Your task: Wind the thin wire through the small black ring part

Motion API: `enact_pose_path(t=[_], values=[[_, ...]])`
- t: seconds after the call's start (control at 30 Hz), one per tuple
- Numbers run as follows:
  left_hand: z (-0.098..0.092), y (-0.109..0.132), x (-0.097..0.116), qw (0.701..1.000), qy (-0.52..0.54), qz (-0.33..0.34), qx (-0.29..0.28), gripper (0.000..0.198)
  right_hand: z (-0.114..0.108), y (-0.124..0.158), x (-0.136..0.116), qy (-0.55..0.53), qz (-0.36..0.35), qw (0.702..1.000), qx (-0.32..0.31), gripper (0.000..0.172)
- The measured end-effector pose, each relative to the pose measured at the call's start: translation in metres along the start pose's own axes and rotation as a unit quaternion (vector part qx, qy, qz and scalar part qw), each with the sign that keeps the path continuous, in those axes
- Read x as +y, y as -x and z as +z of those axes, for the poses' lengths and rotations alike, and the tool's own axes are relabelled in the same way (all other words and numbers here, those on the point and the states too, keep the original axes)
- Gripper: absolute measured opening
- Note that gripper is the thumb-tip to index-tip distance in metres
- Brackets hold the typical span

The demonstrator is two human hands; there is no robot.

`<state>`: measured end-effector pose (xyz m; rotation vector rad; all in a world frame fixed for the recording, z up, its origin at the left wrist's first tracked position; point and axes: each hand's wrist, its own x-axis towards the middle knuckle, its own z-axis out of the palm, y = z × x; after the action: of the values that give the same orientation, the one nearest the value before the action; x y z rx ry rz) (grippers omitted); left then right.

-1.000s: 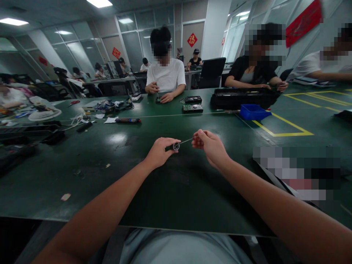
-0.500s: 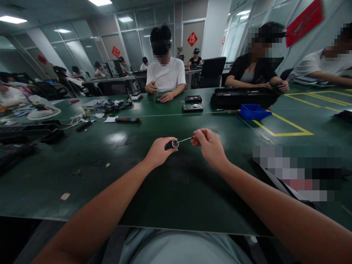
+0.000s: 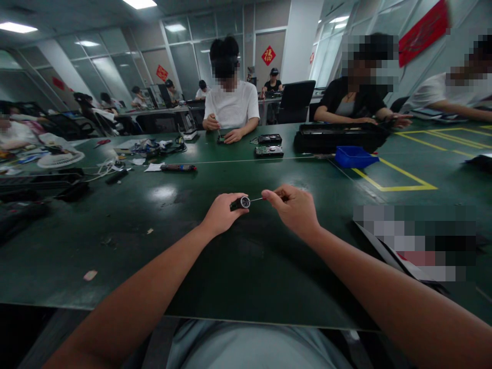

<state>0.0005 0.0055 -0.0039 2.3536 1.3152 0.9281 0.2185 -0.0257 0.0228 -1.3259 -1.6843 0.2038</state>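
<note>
My left hand [image 3: 222,214] is closed around a small black cylinder with a silvery ring at its open end [image 3: 244,203]; its exact kind does not show. That round end faces right, toward my other hand. In my right hand [image 3: 294,206] is a screwdriver with a thin metal shaft [image 3: 257,199], its handle mostly hidden by my curled fingers. The shaft points left, and its tip is at or beside the ringed end; I cannot tell whether it goes inside. Both hands are above the green tabletop [image 3: 238,277].
Across the table a person in a white shirt [image 3: 231,105] works on a small item. Circuit-board devices [image 3: 269,151], a blue bin [image 3: 355,157] and a long black case [image 3: 340,136] lie ahead. A dark pen-shaped tool [image 3: 179,168] and cables [image 3: 105,166] are at left.
My right hand has turned, its fingers curling differently around the screwdriver, and the visible shaft is more level and shorter. My left hand holds nearly still.
</note>
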Motion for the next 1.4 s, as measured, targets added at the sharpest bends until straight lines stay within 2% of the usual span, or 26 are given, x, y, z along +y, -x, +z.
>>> enact_pose_path(t=[0.37, 0.53, 0.77, 1.17, 1.27, 1.4], values=[[0.002, -0.001, -0.004, 1.000, 0.011, 0.005, 0.003, 0.039, -0.003, 0.001, -0.002, -0.055, -0.092, 0.991, -0.076, 0.015], [0.002, -0.001, -0.003, 1.000, 0.012, 0.005, 0.001, 0.040, -0.004, 0.002, -0.002, -0.060, -0.125, 0.987, -0.081, 0.020], [0.002, 0.000, 0.000, 1.000, 0.011, 0.009, -0.001, 0.038, -0.004, 0.000, -0.005, -0.038, -0.075, 0.992, -0.089, 0.034], [0.002, -0.001, -0.002, 1.000, 0.013, 0.000, -0.012, 0.040, -0.008, 0.003, -0.010, -0.017, -0.096, 0.989, -0.114, 0.031], [0.001, -0.001, -0.001, 1.000, 0.021, 0.001, -0.011, 0.039, -0.006, 0.002, -0.009, -0.054, -0.063, 0.993, -0.085, 0.025], [0.001, -0.001, 0.001, 1.000, 0.020, 0.000, -0.008, 0.039, 0.000, 0.001, -0.006, -0.172, 0.016, 0.983, -0.059, 0.022]])
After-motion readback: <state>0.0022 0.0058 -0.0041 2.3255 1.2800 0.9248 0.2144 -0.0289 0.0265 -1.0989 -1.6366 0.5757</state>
